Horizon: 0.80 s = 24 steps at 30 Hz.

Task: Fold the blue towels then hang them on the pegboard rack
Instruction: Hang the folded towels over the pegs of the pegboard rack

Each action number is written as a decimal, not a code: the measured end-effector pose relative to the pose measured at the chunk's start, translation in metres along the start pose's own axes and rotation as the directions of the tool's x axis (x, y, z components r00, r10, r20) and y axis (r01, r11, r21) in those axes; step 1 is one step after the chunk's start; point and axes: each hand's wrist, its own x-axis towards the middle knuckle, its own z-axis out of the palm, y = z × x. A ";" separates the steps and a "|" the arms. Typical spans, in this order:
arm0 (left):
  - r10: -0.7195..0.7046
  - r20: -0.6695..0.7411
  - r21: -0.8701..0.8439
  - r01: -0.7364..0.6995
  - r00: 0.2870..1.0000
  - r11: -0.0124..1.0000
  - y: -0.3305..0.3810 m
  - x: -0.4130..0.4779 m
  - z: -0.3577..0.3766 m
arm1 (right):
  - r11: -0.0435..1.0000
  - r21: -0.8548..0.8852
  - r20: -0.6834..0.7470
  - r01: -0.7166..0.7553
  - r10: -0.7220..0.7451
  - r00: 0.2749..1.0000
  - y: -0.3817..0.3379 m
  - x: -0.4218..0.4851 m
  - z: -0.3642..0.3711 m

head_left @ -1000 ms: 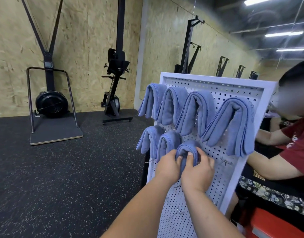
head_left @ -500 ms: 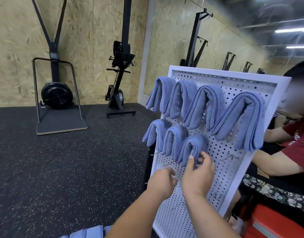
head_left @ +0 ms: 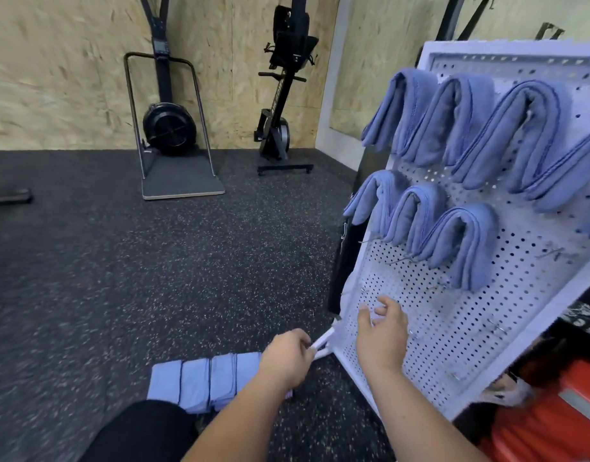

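The white pegboard rack (head_left: 453, 311) leans at the right with several folded blue towels draped over its pegs in two rows; the newest hanging towel (head_left: 460, 241) is the right one of the lower row. A row of folded blue towels (head_left: 193, 381) lies on the floor near my knee. My left hand (head_left: 285, 360) hovers over the right end of that row, fingers loosely curled, holding nothing I can see. My right hand (head_left: 382, 331) is in front of the lower pegboard, fingers relaxed and apart, gripping nothing.
Bare metal hooks (head_left: 553, 253) stick out of the board's lower part. Dark speckled rubber floor (head_left: 153, 261) spreads to the left. Two black exercise machines (head_left: 170, 128) stand by the plywood wall. An orange box (head_left: 547, 415) and another person's patterned clothing sit at the right edge.
Both hands have let go of the lower-row towel and dropped down, the left toward the towels on the floor. The view has tilted down, bringing the floor towels into sight.
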 end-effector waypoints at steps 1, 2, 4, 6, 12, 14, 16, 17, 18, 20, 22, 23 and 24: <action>-0.022 -0.006 -0.010 0.022 1.000 1.000 -0.012 -0.004 -0.002 | 1.000 -0.018 0.052 -0.016 0.017 0.999 0.005 -0.008 0.010; -0.050 -0.005 -0.010 0.050 0.999 0.999 -0.025 -0.007 -0.004 | 0.999 -0.034 0.107 -0.030 0.034 0.994 0.009 -0.015 0.021; -0.098 0.009 0.012 0.098 0.995 0.995 -0.052 -0.011 -0.007 | 0.997 -0.063 0.208 -0.051 0.063 0.976 0.018 -0.027 0.040; -0.157 0.016 0.043 0.156 0.988 0.987 -0.076 -0.014 -0.009 | 0.994 -0.096 0.296 -0.053 0.079 0.952 0.028 -0.037 0.059; -0.256 0.032 0.038 0.255 0.966 0.966 -0.119 -0.008 -0.005 | 0.967 -0.254 0.512 -0.027 0.158 0.844 0.059 -0.055 0.119; -0.299 0.049 0.047 0.296 0.953 0.954 -0.138 -0.006 0.000 | 0.957 -0.291 0.574 0.004 0.171 0.801 0.068 -0.057 0.137; -0.350 0.064 0.049 0.348 0.934 0.936 -0.158 -0.003 0.006 | 0.947 -0.319 0.626 0.036 0.181 0.759 0.078 -0.058 0.155; -0.374 0.070 0.046 0.372 0.925 0.927 -0.167 0.000 0.009 | 0.942 -0.334 0.645 0.046 0.192 0.739 0.084 -0.058 0.165; -0.391 0.073 0.044 0.389 0.917 0.920 -0.174 0.004 0.012 | 0.934 -0.352 0.661 0.054 0.207 0.721 0.089 -0.058 0.175; -0.400 0.076 0.045 0.398 0.913 0.916 -0.186 0.013 0.020 | 0.921 -0.383 0.688 0.075 0.231 0.688 0.099 -0.056 0.195; -0.393 0.075 0.056 0.390 0.917 0.919 -0.196 0.023 0.027 | 0.909 -0.406 0.718 0.096 0.253 0.649 0.109 -0.054 0.215; -0.393 0.074 0.065 0.389 0.917 0.919 -0.202 0.028 0.029 | 0.903 -0.417 0.730 0.108 0.261 0.631 0.113 -0.052 0.225; -0.397 0.072 0.073 0.392 0.915 0.917 -0.208 0.033 0.032 | 0.897 -0.426 0.743 0.123 0.269 0.614 0.118 -0.050 0.235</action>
